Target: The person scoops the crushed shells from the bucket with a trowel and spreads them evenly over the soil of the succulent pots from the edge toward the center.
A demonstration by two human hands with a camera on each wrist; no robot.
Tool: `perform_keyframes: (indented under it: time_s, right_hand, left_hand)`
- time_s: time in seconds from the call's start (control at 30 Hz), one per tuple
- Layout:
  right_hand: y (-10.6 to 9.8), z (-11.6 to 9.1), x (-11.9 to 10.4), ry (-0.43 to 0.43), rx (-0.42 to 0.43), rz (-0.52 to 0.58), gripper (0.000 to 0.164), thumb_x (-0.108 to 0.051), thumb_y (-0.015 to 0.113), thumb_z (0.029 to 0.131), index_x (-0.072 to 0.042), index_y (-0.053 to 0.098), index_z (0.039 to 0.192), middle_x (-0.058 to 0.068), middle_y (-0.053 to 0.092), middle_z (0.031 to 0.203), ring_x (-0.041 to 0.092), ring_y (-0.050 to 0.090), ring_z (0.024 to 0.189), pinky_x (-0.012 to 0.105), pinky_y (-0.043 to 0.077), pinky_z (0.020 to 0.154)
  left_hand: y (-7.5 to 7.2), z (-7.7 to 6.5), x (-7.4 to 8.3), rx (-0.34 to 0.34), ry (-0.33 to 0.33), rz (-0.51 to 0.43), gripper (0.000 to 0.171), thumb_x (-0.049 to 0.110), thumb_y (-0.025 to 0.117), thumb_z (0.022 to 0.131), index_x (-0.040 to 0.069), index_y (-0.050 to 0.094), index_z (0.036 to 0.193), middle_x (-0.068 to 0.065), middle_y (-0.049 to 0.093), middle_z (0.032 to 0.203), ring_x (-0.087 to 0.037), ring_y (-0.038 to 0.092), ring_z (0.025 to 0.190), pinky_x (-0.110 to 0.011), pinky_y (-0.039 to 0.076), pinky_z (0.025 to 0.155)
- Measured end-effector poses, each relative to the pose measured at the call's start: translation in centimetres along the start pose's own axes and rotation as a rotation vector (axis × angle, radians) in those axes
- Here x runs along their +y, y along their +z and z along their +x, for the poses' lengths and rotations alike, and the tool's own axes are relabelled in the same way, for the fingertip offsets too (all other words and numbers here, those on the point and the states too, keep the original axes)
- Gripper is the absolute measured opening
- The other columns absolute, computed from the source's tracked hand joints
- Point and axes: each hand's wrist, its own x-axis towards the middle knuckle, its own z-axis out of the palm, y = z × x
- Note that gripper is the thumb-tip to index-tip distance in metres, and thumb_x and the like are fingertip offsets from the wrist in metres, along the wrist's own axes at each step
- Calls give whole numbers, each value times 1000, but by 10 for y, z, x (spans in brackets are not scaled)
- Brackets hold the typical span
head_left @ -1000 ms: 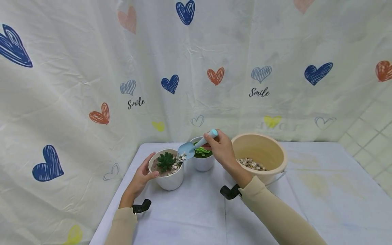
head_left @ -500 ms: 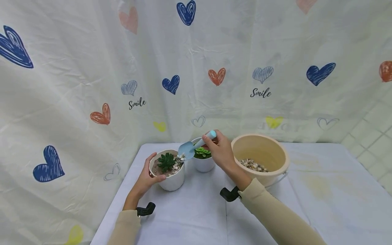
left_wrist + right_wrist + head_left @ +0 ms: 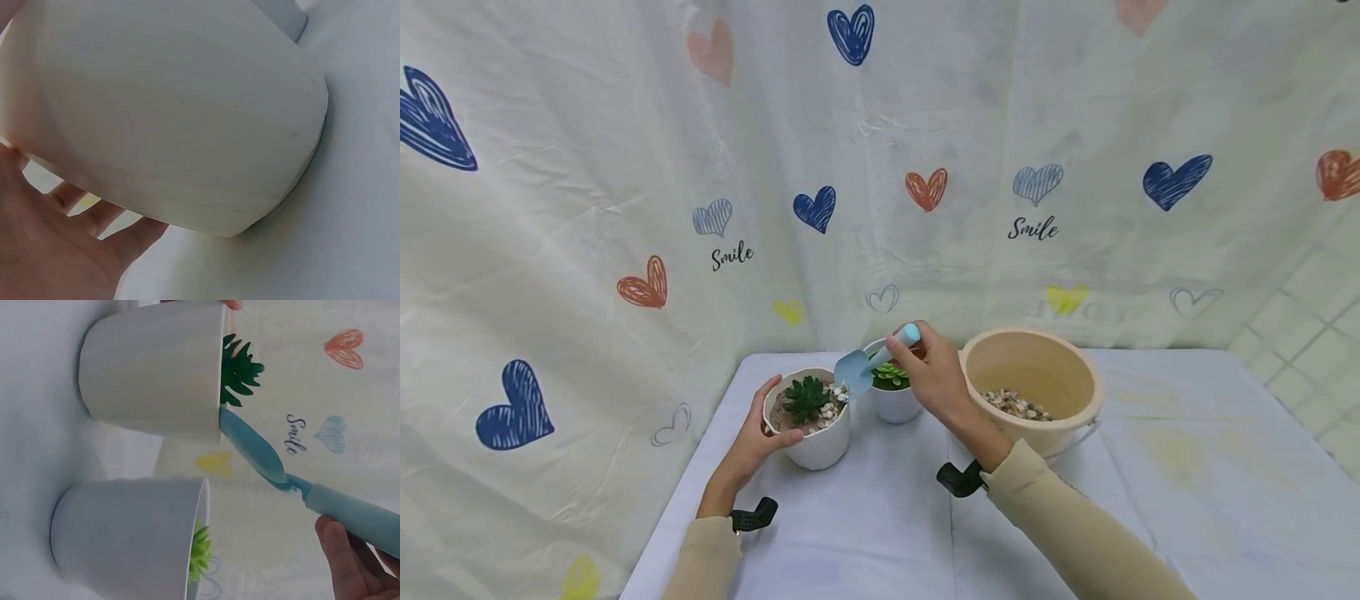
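Observation:
My right hand [image 3: 934, 375] grips the handle of a light-blue trowel [image 3: 854, 372]. The trowel slants down to the left, and its blade tip is at the right rim of a white flowerpot [image 3: 818, 447]. In that pot, a dark green succulent [image 3: 806, 398] stands in sandy soil, with pale pebbles [image 3: 829, 412] on its right side. My left hand [image 3: 752, 442] holds the pot from the left, thumb at the near rim and fingers around the far side. In the left wrist view, the pot wall [image 3: 169, 119] hides part of the fingers.
Behind the trowel stands a second white pot [image 3: 897, 407] with a light green succulent [image 3: 891, 375]. A beige bucket [image 3: 1037, 358] with mixed pebbles [image 3: 1017, 405] in it is to the right. White cloth [image 3: 880, 525] covers the table, and a heart-print curtain [image 3: 970, 108] hangs behind.
The trowel and right hand have shifted slightly left and tilted down; fewer pebbles show on the blade. The left hand's thumb has moved right along the pot's near side.

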Motion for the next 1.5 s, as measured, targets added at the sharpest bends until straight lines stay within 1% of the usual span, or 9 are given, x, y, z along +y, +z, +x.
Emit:
perform_keyframes:
  time_s: [0.17, 0.3, 0.4, 0.5, 0.73, 1.03, 1.23, 1.4, 1.5]
  right_hand:
    - [1, -3, -3, -27, -11, -22, 21, -28, 67, 100, -9, 66, 110, 18, 73, 104, 32, 73, 95, 44, 61, 84]
    - [1, -4, -5, -70, -22, -68, 17, -28, 68, 100, -14, 67, 109, 12, 74, 99, 23, 70, 86, 29, 56, 76]
    - [2, -6, -6, -103, -36, -89, 15, -28, 67, 100, -15, 66, 108, 10, 74, 99, 24, 69, 83, 26, 53, 71]
    - [4, -8, -7, -137, -46, -116, 14, -28, 67, 101, -16, 66, 108, 8, 74, 98, 25, 69, 82, 25, 51, 68]
    - [8, -9, -8, -204, -40, -178, 16, -27, 67, 100, -14, 67, 111, 3, 75, 98, 13, 68, 82, 25, 51, 68]
    - [12, -6, -6, -228, -36, -184, 16, -26, 68, 100, -14, 66, 110, 4, 76, 99, 13, 74, 90, 29, 57, 76]
    - [13, -5, -6, -237, -37, -200, 17, -27, 68, 100, -14, 66, 110, 4, 76, 99, 15, 75, 91, 32, 59, 78]
    - [12, -4, -5, -243, -68, -185, 18, -25, 68, 100, -12, 67, 112, 6, 76, 103, 18, 77, 99, 35, 61, 81]
    - [11, -3, -4, -258, -87, -185, 20, -24, 68, 100, -9, 67, 114, 7, 76, 106, 20, 76, 101, 36, 61, 82]
  left_hand:
    - [0, -1, -1, -8, -3, -11, 105, 25, 82, 86, 32, 11, 164, -11, 18, 168, -40, 25, 153, -56, 35, 116]
    - [-1, -1, -2, -20, 1, -32, 104, 25, 80, 87, 34, 10, 164, -9, 17, 168, -38, 25, 152, -54, 35, 116]
    - [-1, -1, -2, -28, 2, -54, 103, 24, 80, 87, 37, 11, 163, -8, 17, 168, -37, 25, 153, -56, 32, 118]
    - [-1, -2, -2, -34, -3, -62, 102, 24, 79, 88, 36, 11, 162, -8, 18, 168, -37, 24, 153, -57, 30, 119]
    - [-2, -2, -5, -39, -4, -50, 99, 22, 75, 90, 28, 9, 162, -12, 20, 166, -39, 27, 152, -52, 34, 117]
    - [-1, -1, -5, -30, -6, -74, 94, 19, 75, 90, 31, 14, 161, -7, 22, 166, -35, 24, 154, -46, 34, 117]
    - [-2, -1, -6, -41, 21, -91, 95, 21, 75, 90, 29, 14, 162, -7, 23, 166, -36, 23, 154, -54, 29, 120]
    - [-4, 0, -8, -40, 39, -106, 93, 19, 75, 90, 26, 18, 163, -6, 21, 168, -34, 12, 158, -62, 20, 122]
    - [-5, -1, -9, -34, 39, -109, 91, 17, 75, 90, 27, 22, 163, -5, 20, 169, -34, 7, 159, -65, 18, 121]
